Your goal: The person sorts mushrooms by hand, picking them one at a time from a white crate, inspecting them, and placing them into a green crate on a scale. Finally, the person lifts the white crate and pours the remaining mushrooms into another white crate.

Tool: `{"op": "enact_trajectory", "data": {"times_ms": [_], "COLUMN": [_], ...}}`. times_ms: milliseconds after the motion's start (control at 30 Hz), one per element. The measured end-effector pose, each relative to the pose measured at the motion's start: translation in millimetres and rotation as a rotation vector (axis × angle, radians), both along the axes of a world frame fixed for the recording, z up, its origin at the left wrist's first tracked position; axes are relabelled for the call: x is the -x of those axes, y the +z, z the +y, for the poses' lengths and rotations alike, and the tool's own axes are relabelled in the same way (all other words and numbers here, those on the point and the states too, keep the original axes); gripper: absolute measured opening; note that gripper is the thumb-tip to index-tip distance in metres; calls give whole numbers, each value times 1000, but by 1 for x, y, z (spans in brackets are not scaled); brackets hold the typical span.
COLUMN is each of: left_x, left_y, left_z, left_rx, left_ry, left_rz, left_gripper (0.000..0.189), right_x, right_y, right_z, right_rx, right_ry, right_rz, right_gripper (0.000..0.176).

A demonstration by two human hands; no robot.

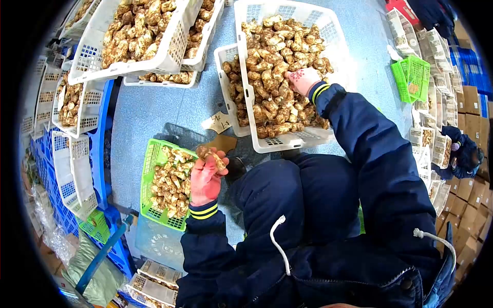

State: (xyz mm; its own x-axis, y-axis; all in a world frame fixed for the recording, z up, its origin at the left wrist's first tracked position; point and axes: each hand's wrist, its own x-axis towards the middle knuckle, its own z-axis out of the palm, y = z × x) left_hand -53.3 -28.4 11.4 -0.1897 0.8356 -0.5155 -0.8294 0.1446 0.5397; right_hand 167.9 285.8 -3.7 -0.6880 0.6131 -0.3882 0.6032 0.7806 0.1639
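My left hand (pixel 206 179), in a pinkish-red glove, is closed around a brown-and-white mushroom (pixel 209 154). Just beneath it, a green plastic basket (pixel 146 197) on the floor holds many paler mushrooms (pixel 168 182). My right hand (pixel 303 81), in a pale glove with red specks, reaches into a large white plastic crate (pixel 321 15) heaped with brown mushrooms (pixel 272 77). Its fingers are drawn together on a mushroom in the pile; their tips are partly hidden.
A second white crate (pixel 229 53) sits under the large one's left side. Torn cardboard (pixel 217 122) lies beside it. Full white crates (pixel 172 49) are stacked upper left, near blue pallets (pixel 105 146). Crates, green baskets (pixel 411 77) and another person (pixel 457 154) are at right.
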Motion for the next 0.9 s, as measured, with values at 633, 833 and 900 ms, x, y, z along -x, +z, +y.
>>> {"op": "enact_trajectory", "data": {"times_ms": [633,833,900], "left_x": [-18,-25,-29], "left_y": [27,27,30], "left_z": [22,30,34], "left_rx": [45,53,71], "left_ry": [-167,-199,-264], "left_rz": [53,45,54], "left_gripper": [36,37,37], "right_x": [11,-20,-10], "right_y": [-3,28,22], "right_z": [-22,-3,10], "right_rx": [399,253,279], "right_ry": [-268,-382,-450], "right_rz": [238,387,491], "right_gripper": [36,29,36]}}
